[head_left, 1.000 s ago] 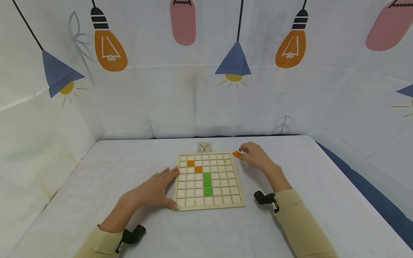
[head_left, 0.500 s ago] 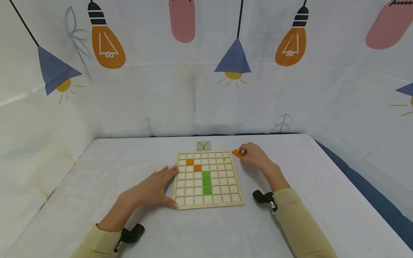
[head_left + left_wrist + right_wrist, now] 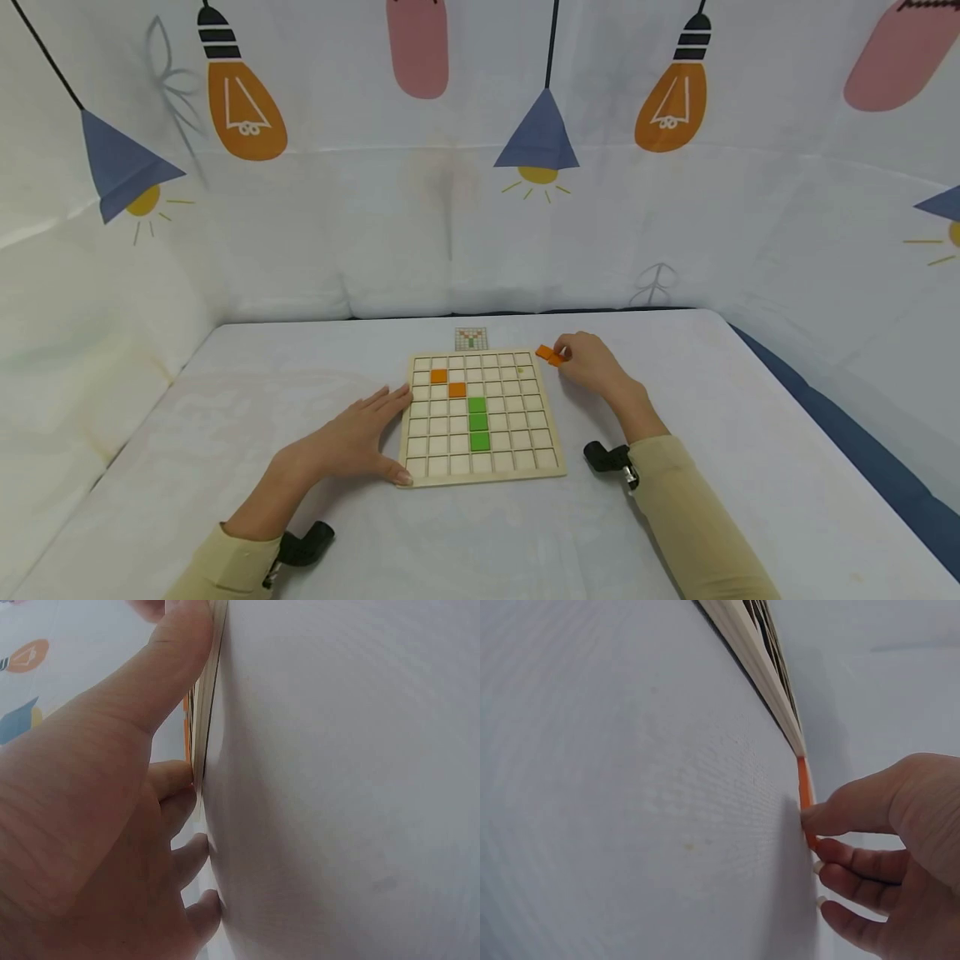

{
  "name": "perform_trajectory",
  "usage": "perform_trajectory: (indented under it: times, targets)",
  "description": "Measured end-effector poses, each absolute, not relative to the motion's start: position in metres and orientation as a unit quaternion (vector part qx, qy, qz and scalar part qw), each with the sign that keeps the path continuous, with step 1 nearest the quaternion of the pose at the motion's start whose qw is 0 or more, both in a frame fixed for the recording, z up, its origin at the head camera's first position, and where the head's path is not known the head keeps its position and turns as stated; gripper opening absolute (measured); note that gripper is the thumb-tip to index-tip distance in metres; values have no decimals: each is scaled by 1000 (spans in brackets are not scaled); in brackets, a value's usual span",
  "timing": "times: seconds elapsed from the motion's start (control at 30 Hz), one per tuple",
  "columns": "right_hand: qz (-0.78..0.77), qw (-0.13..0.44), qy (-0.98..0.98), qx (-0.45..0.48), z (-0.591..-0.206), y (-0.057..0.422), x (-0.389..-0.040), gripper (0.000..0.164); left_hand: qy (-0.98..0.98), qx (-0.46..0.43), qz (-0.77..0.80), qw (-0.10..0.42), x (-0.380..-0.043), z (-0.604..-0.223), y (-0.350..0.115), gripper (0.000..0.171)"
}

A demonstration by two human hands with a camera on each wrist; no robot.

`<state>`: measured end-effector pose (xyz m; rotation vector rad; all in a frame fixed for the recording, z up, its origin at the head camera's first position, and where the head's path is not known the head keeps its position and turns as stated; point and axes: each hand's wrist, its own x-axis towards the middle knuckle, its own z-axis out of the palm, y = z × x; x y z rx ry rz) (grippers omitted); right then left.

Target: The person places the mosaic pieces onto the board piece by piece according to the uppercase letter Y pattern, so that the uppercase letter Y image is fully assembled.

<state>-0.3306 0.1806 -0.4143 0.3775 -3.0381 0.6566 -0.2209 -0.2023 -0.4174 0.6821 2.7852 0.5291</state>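
Observation:
A pale wooden grid board (image 3: 438,467) lies on the table, with orange squares (image 3: 457,390) toward its upper left and a column of green squares (image 3: 478,422) in its middle. My left hand (image 3: 348,437) rests spread along the board's left side, thumb on the lower left corner and fingertips at the edge. Beyond the upper right corner, my right hand (image 3: 592,362) pinches an orange square tile (image 3: 808,832) between thumb and forefinger. Another orange tile (image 3: 543,351) lies right beside it, near the board's edge. The right hand's other fingers are loosely bent near the tabletop.
A small printed pattern card (image 3: 471,338) lies just behind the board. White cloth covers the table (image 3: 487,542), and a white curtain (image 3: 390,233) printed with lamps and bulbs hangs behind. Each wrist carries a black camera mount (image 3: 606,457).
The right fingers close in on the orange tile and shift it slightly, next to the other one. The left hand keeps its place on the board. The head view shifts a little.

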Motion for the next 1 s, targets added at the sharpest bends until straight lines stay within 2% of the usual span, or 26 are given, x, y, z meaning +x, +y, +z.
perform_trajectory:
  times: [0.73,1.0]
  targets:
    - [208,-14,-970,126,-414,181,-333,39,950,224,183,120,-220,-416,-203,123]
    - [206,-2,-971,124,-414,181,-333,36,948,229,187,116,-221,-416,-203,122]
